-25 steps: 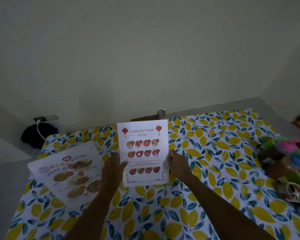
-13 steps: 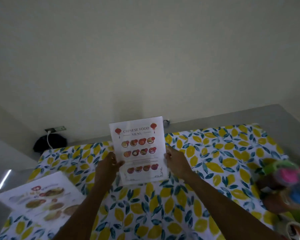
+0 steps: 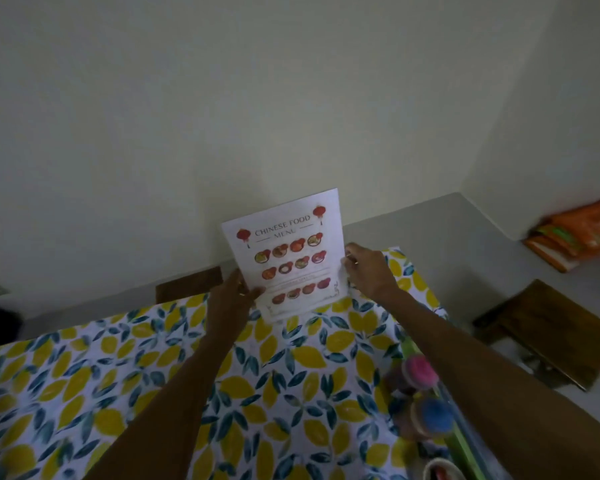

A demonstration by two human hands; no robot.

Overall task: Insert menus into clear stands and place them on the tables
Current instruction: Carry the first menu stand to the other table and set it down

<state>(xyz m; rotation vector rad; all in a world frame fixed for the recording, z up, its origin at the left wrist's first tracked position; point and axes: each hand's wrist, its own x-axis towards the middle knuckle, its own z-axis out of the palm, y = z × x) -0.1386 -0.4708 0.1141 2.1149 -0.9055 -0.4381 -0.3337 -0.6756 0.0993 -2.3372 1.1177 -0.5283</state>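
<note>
A person's left hand (image 3: 235,296) and right hand (image 3: 367,271) grip the side edges of an upright Chinese food menu (image 3: 289,255) at the lemon-patterned worktop's (image 3: 194,382) far edge, apparently placing it; next, release gently.

menu (image 3: 288,258) upright at table's (image 3: 153,375) far edge, jars (image 3: 420,393) right, near side

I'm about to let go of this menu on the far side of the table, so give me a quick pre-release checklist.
1. Both hands gripping the Chinese food menu: ok, left hand and right hand hold its side edges.
2. Menu seated in a clear stand: cannot tell.
3. Menu upright: not ok, it tilts.
4. Base resting on the tablecloth: cannot tell.
5. Print facing the camera: ok.
</note>
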